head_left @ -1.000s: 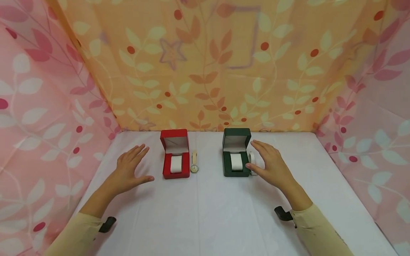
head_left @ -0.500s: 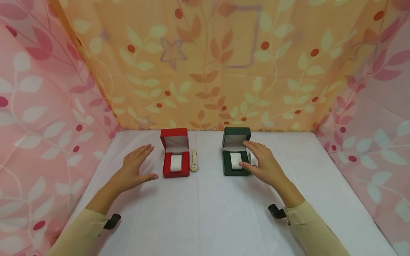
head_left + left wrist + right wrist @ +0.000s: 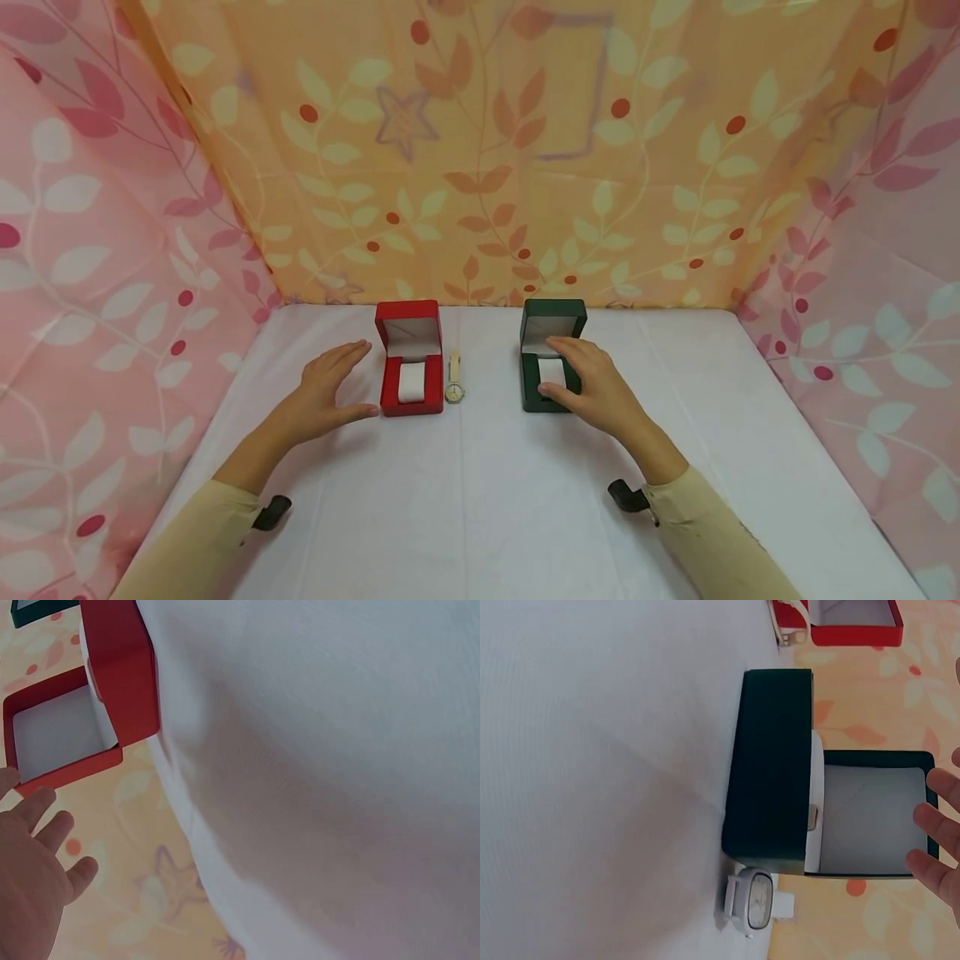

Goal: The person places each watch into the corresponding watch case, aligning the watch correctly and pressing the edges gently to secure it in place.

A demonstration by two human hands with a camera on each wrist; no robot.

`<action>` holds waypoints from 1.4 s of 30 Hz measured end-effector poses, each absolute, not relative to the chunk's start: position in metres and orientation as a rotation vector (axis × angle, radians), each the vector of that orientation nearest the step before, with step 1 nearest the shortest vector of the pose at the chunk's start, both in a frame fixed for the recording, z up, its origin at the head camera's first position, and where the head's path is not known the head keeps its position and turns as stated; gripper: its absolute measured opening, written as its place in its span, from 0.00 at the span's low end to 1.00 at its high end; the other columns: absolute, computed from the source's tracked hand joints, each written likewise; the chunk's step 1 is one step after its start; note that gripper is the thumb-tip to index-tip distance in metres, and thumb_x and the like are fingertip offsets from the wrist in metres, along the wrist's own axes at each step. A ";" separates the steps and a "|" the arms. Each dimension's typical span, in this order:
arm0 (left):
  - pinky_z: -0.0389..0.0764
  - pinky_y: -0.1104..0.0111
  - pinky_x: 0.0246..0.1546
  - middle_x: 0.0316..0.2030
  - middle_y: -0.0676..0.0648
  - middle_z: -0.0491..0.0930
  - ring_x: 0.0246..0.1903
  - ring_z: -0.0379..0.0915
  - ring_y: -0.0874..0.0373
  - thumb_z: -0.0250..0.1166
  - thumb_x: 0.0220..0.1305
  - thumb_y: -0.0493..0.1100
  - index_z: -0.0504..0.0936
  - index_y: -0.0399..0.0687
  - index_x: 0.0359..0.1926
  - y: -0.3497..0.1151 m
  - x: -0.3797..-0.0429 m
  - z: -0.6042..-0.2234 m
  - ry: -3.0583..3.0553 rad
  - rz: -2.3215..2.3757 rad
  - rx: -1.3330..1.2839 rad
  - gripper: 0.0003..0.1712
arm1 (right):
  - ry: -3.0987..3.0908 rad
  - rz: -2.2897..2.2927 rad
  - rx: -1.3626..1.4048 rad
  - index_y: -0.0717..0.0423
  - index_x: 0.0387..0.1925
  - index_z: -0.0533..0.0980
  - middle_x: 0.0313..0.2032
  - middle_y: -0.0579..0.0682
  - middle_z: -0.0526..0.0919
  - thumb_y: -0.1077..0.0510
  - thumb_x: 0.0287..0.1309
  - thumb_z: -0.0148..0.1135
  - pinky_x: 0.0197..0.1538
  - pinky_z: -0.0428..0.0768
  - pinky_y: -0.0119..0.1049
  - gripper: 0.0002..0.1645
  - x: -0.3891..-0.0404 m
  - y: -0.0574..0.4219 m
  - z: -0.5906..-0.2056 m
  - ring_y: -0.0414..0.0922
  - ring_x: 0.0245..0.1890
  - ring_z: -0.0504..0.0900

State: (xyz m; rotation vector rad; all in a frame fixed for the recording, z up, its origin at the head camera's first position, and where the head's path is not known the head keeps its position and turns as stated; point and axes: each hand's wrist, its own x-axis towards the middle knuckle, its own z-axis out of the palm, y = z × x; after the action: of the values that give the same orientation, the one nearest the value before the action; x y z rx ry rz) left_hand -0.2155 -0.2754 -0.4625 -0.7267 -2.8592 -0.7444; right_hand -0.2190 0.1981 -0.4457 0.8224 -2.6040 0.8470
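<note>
1. I am observing the right hand (image 3: 588, 387) hovering at the green box (image 3: 776, 769), fingers (image 3: 937, 825) apart, gripping nothing, contact unconfirmed.
2. The white watch (image 3: 751, 902) is lying just right of that box; the beige watch (image 3: 454, 375), then the red box (image 3: 411, 355), are sitting left.
3. Farther left, the left hand (image 3: 326, 396) is hovering, fingers apart.
4. I am advising a gentle approach, clearing the raised lid (image 3: 874, 817), not nudging the white watch.

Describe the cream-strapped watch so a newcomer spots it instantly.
On the white tabletop stands an open red box. Right of it in the head view lies the cream-strapped watch; the other watch, beside the green box, is white.
</note>
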 end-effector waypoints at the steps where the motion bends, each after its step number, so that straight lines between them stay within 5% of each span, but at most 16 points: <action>1: 0.49 0.32 0.70 0.78 0.45 0.57 0.75 0.49 0.41 0.77 0.52 0.66 0.54 0.60 0.81 -0.275 -0.216 -0.463 -2.867 -0.741 -0.725 0.62 | -2.609 0.850 0.824 0.54 0.72 0.69 0.69 0.52 0.74 0.42 0.59 0.74 0.72 0.62 0.61 0.45 -0.219 0.197 -0.447 0.54 0.71 0.68; 42: 0.50 0.35 0.72 0.76 0.43 0.62 0.74 0.53 0.42 0.78 0.54 0.62 0.60 0.49 0.79 -0.249 -0.238 -0.467 -2.948 -0.741 -0.768 0.58 | -2.712 0.950 0.855 0.51 0.68 0.74 0.65 0.49 0.77 0.40 0.59 0.73 0.73 0.67 0.56 0.39 -0.238 0.135 -0.461 0.51 0.69 0.71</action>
State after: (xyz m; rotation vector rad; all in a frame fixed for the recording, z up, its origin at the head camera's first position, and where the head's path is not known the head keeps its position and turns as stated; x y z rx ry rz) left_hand -0.2378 -0.2489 -0.4674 -0.7678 -2.9478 -0.7412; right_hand -0.2380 0.1349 -0.4609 0.8551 -2.7123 0.9500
